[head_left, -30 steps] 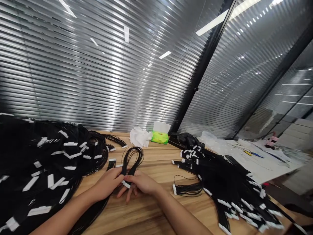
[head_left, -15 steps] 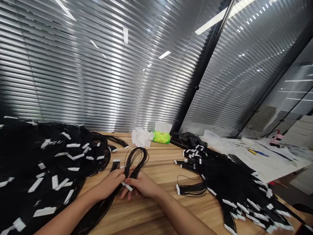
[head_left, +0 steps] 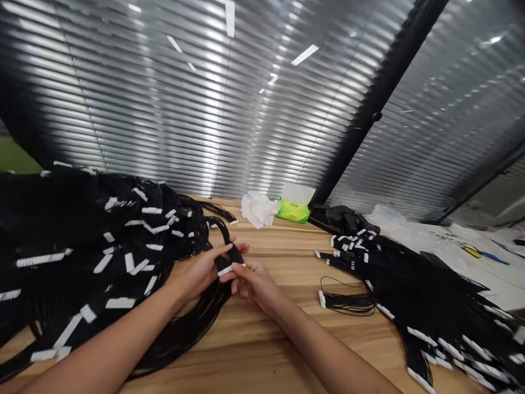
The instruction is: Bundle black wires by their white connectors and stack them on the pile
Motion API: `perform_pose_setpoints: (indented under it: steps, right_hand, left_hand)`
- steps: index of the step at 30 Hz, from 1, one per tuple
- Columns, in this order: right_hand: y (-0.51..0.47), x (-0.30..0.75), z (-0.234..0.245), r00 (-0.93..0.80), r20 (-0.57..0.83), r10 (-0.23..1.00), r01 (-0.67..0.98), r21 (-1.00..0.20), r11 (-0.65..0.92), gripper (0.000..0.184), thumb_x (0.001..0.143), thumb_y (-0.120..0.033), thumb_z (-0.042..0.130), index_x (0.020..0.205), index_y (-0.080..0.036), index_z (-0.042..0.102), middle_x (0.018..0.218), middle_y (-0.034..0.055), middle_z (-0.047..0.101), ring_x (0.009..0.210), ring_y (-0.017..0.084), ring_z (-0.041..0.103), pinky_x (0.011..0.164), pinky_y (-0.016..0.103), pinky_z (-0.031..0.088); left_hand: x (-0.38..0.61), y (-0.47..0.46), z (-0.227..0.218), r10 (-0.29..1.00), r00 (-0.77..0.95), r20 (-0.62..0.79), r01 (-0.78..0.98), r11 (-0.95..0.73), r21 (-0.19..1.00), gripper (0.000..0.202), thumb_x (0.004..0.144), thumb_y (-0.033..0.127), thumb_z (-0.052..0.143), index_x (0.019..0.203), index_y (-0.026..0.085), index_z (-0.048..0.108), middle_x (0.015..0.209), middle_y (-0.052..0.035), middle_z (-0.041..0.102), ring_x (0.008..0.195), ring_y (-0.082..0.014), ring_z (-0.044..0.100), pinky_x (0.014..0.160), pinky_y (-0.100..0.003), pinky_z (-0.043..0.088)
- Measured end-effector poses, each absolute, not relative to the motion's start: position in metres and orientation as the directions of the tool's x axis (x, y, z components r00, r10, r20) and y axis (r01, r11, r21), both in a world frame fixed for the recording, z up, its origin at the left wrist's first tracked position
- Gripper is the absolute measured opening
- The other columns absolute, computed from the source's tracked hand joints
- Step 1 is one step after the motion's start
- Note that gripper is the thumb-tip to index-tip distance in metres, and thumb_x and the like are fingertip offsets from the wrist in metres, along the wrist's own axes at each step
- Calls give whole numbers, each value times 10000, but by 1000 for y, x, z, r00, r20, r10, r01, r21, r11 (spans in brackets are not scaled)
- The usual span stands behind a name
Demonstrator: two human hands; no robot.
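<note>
Hazards, largest first, as they look from where I stand. Large heap of black wire harnesses with white plastic end tags (head_left: 82, 257): covers the left of the table and lies against the left forearm. The held piece trails along its edge, so a pull could, I judge, snag neighbouring strands and drag them into a tangle. Second heap of similar black harnesses (head_left: 410, 295): at the right, well apart, little risk. Single loose black harness (head_left: 348, 302): between that heap and the hands, where a sweeping forearm might catch it. Thin black wire bundle (head_left: 230, 247): looped just beyond the hands at mid-table, beside the left heap. The left hand (head_left: 200, 273) pinches it between thumb and fingers, and the right hand (head_left: 256, 284) grasps its small white connector (head_left: 225, 270) at the fingertips. A slack pinch might let the loop spring apart. Surface: pale wooden plank-grain table (head_left: 279, 339). Room: silvery slatted blinds (head_left: 164, 109) over glass, black upright frame (head_left: 381, 93), white sheet (head_left: 451, 251) at far right. Crumpled white tissue (head_left: 256, 209) and green tissue pack (head_left: 292, 211) at the far edge.
</note>
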State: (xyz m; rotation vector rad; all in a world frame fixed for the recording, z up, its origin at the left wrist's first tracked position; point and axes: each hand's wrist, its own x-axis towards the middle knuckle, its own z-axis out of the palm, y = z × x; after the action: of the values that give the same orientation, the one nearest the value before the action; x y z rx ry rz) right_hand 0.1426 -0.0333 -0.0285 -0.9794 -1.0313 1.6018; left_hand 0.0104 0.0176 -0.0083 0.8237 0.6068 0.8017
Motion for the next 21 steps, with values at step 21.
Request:
perform_pose_setpoints:
  steps: [21]
  right_hand:
    - [-40, 143, -23, -190, -178, 966, -303, -925, -230, 283, 711, -375, 705, 789, -104, 690, 864, 112, 749, 576, 96, 601, 457, 173, 372]
  left_hand:
    - [13, 20, -12, 818, 566, -98, -493, 432, 755, 175, 799, 101, 520, 957, 143, 583, 1009, -79, 675, 900, -197, 648, 669, -262, 540]
